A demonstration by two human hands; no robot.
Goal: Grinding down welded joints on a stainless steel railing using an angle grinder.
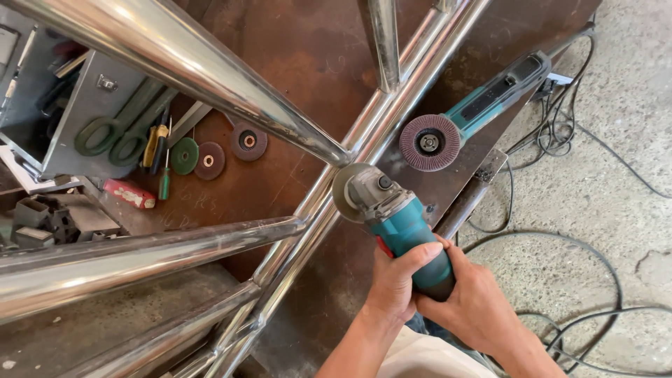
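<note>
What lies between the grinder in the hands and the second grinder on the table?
In the head view, only bare rusty table lies between the held grinder and the second grinder. Both hands, left and right, grip the held one.

— Where did the camera sit?
— On the person's head, looking steeply down, close over the hands, the steel frame (pixel 294 238) and the rusty desk (pixel 301 63).
— Any second view?
— No, just that one.

Beyond our grip, the rusty desk (pixel 301 77) carries a spare grinder (pixel 476 112), loose discs (pixel 210 159) and screwdrivers (pixel 159 150).
</note>
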